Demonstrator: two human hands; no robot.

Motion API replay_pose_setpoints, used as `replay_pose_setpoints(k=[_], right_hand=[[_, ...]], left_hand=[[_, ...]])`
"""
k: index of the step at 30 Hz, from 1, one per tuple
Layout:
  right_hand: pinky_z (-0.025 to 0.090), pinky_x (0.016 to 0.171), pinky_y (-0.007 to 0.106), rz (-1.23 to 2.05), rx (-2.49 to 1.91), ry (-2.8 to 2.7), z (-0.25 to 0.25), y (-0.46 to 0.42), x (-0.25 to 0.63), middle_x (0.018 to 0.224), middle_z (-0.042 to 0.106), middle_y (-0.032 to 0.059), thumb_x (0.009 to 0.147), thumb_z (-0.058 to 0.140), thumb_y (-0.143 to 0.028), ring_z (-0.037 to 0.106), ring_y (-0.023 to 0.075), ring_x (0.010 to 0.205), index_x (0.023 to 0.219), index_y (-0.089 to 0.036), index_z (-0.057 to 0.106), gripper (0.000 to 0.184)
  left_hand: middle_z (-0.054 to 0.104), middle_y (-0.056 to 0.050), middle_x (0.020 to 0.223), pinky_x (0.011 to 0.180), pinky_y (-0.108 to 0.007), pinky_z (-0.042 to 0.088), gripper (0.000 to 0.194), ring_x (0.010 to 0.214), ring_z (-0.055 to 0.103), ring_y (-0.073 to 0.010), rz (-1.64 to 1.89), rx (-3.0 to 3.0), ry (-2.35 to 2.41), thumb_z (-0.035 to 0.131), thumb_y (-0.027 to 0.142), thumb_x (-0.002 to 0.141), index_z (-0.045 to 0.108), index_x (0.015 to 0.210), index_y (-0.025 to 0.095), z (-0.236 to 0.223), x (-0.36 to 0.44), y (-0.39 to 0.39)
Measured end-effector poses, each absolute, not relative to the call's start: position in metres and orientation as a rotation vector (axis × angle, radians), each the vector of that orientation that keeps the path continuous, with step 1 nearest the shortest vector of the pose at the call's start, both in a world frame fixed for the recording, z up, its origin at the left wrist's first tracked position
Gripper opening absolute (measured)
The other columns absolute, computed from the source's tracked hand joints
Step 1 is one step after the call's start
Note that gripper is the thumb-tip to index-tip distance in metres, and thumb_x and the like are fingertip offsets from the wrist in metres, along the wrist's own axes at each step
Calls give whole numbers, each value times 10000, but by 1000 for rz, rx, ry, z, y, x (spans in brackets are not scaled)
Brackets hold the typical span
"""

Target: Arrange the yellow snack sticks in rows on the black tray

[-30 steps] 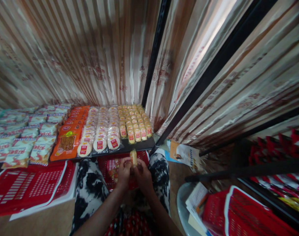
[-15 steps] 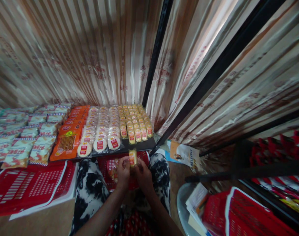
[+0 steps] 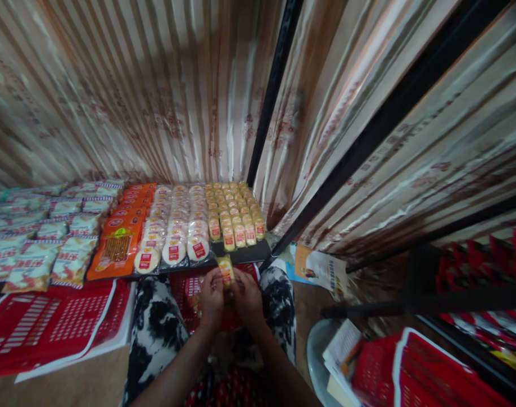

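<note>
Between my knees, my left hand and my right hand both pinch a small yellow wrapped snack pack with a red and white label. It tilts slightly to the left, above a red basket that holds more packets, partly hidden by my hands. Just beyond stand rows of matching yellow packs on a black shelf. Left of these lie rows of round white wrapped crackers with red labels.
Orange stick-snack bags and pale snack bags fill the shelf's left part. Red baskets lie at left and right. A black post rises behind the shelf, before a draped curtain. A grey tub sits at right.
The yellow pack has tipped from nearly upright to a slight leftward lean, still between both hands. The hands have barely moved, and the view has shifted slightly.
</note>
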State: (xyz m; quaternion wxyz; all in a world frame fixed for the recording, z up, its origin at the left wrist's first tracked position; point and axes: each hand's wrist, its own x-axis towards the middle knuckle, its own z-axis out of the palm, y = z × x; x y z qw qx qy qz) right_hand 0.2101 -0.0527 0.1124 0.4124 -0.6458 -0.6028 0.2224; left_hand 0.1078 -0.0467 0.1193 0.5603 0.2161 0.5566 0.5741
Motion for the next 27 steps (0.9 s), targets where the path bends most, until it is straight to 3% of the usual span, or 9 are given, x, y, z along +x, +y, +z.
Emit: replay_pose_setpoints(k=[12, 19, 27], right_hand=[[492, 764, 282, 498, -1654, -1521, 137, -28, 194, 956, 623, 61, 803, 462, -201, 605, 173, 829, 1091, -223, 622, 330], [528, 686, 273, 659, -1582, -1436, 140, -16, 183, 1031, 579, 99, 786, 437, -179, 635, 143, 694, 1140, -167, 572, 379], [525, 792, 303, 719, -1544, -1383, 136, -2, 177, 1134, 553, 147, 768, 428, -165, 646, 163, 818, 1189, -125, 532, 436]], left_hand=[[654, -45, 905, 839, -282, 442, 281, 839, 599, -156, 1461, 626, 1369, 562, 10, 652, 651, 861, 175, 146, 106, -22], [646, -46, 939, 851, -275, 447, 332, 873, 588, -154, 1444, 753, 1455, 523, 8, 654, 644, 908, 184, 149, 101, -5], [619, -96, 1080, 911, -319, 442, 373, 977, 583, -160, 1347, 899, 1538, 469, 66, 704, 585, 1051, 142, 144, 98, 10]])
